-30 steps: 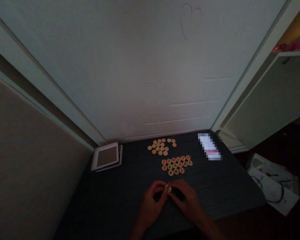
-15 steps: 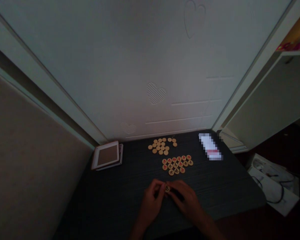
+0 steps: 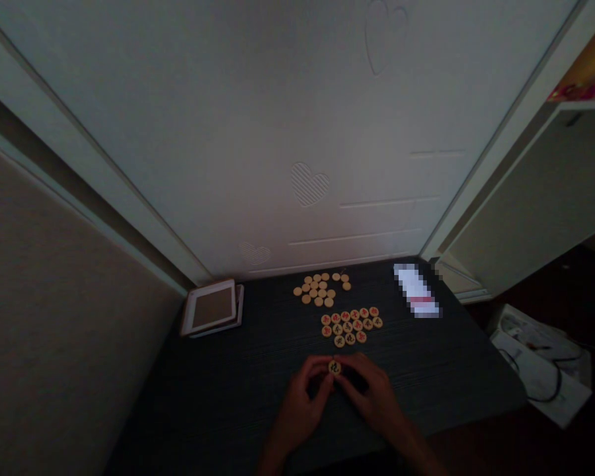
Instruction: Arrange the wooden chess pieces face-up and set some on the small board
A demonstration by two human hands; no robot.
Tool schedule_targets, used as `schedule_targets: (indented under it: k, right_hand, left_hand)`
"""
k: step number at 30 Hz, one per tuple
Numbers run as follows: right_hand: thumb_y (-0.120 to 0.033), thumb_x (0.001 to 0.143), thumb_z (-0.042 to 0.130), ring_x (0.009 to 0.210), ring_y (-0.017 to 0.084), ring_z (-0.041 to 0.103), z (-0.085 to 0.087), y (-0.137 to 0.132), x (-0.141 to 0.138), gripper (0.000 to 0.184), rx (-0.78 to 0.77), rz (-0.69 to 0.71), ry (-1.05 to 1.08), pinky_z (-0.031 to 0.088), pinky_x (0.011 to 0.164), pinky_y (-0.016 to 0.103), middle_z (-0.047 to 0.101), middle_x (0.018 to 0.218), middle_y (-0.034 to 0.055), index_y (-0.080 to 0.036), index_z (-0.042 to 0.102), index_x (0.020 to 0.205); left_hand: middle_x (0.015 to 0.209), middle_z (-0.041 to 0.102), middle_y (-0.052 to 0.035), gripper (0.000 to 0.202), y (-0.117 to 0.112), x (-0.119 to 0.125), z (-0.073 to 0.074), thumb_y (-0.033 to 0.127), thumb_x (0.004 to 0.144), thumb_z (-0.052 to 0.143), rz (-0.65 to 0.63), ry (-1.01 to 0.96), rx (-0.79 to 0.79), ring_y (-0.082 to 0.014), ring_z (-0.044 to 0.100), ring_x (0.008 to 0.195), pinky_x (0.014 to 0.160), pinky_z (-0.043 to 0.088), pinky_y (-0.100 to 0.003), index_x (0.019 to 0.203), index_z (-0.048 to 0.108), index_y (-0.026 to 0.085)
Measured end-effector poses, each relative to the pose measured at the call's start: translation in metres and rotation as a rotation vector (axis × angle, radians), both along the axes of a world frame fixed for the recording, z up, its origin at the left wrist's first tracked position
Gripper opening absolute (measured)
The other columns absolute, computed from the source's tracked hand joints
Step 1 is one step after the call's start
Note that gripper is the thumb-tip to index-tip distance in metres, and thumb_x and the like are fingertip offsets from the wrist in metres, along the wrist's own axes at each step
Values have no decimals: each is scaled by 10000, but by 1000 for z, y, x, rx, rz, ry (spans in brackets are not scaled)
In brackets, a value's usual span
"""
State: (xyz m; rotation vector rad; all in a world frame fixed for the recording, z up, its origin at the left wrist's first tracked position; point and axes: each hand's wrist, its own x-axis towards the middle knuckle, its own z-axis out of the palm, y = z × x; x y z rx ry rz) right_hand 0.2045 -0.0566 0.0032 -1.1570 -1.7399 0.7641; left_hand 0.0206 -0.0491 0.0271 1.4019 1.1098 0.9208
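A round wooden Chinese chess piece (image 3: 334,367) with a black character faces up between my two hands, above the dark table. My left hand (image 3: 302,390) pinches it from the left with thumb and fingertips. From the right, my right hand (image 3: 369,387) grips the same piece in a like pinch. Just beyond my hands lie several face-up chess pieces (image 3: 348,327) in close rows, some with red characters and some with black. Farther back, a loose cluster of chess pieces (image 3: 314,293) shows blank faces.
At the table's back left sits an open shallow box with its lid (image 3: 189,317) stacked. A blurred white item with a red band (image 3: 410,284) lies at the back right. A white panel wall (image 3: 218,132) rises behind the table (image 3: 218,383). White boxes (image 3: 540,370) stand lower right.
The piece between my hands has come up slightly and turned, so its black character now faces me more fully. My fingers have shifted around it. The pieces on the table stay put.
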Motion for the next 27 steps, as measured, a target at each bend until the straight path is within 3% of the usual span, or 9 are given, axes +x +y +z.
schedule_targets:
  k: [9,15,27]
  right_hand:
    - [-264,970,632,1014,221,725,4,-1,0,281,-1,-22,23,590,922,363,766,1120,57,-291,697,1242]
    - [-299,973,642,967,217,732,3,0,1,276,-37,-24,63,603,878,339,769,1067,67,-269,705,1240]
    - [-325,968,645,925,215,729,5,0,1,266,-45,-37,66,599,842,332,767,1027,63,-266,713,1218]
  left_hand:
    - [1139,785,-73,240,2,1,5,350,952,649,1,7,-20,-238,750,1012,893,599,-330,1157,698,235]
    - [1107,798,-83,218,2,1,-1,344,945,672,30,1,-16,-242,763,990,860,612,-328,1120,710,221]
    - [1097,803,-89,221,4,0,-4,352,932,685,39,30,-4,-253,763,1005,925,599,-373,1110,721,226]
